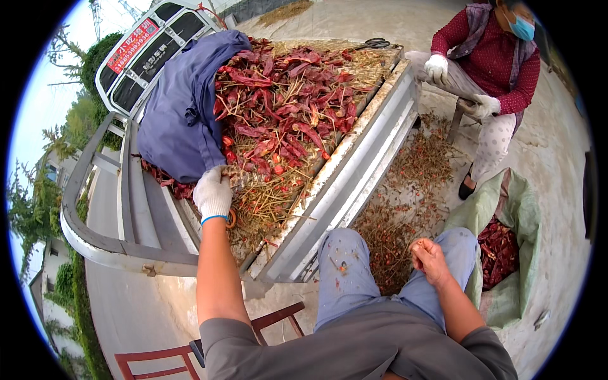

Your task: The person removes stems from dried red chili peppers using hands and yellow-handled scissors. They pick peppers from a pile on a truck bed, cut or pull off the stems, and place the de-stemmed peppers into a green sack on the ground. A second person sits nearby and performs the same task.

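My left hand (213, 192), in a white knit glove with a blue cuff, reaches over the truck bed at the lower edge of a dark blue cloth (180, 101). Its fingers are smeared against the stalks, so any grip is unclear. Beside it lies a heap of dried red chili peppers (272, 101), mixed with straw-coloured stalks (269, 206). An orange ring-shaped handle (232, 218) shows just below the glove. My bare right hand (430, 261) rests above my right knee, fingers curled closed; what they hold, if anything, is hidden.
The truck bed's metal side (354, 158) runs before my knees. To my right stands an open green sack (529, 234) with red chilies inside. A gloved co-worker (487, 69) sits beyond it. Black scissors (373, 43) lie on the bed's far corner. Stalk litter (411, 183) covers the ground.
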Demonstrator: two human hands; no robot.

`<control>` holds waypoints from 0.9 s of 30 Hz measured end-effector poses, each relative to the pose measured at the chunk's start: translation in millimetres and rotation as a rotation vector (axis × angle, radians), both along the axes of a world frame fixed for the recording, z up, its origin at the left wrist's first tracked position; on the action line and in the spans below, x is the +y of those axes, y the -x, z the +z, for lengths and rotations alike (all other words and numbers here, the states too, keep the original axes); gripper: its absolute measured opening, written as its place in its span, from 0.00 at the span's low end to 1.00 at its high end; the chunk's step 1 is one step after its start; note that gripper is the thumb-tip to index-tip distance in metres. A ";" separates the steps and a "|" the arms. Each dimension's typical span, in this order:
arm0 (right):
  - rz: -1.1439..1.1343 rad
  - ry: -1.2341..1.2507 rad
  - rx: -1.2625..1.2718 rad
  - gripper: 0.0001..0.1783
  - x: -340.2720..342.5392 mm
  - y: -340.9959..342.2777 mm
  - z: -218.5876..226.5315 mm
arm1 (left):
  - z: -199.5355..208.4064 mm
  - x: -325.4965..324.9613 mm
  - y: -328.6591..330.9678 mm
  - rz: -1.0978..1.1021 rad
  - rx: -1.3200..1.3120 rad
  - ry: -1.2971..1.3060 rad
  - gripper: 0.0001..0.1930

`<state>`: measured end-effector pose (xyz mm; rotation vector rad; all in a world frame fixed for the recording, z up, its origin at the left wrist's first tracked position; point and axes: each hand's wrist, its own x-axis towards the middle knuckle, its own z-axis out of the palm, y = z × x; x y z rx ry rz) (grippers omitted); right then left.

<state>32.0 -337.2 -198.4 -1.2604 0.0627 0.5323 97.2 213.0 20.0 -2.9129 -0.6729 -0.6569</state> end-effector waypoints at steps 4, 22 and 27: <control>0.064 0.120 0.043 0.05 7.3 -4.1 29.2 | 25.5 -37.6 23.3 -0.223 -0.274 0.586 0.26; 0.332 0.652 -0.964 0.11 71.5 -23.5 119.4 | -56.9 -259.1 92.0 -0.680 0.130 0.928 0.10; 0.519 0.823 -0.875 0.14 75.1 -28.2 122.5 | -53.7 -259.0 93.1 -0.694 0.246 0.383 0.09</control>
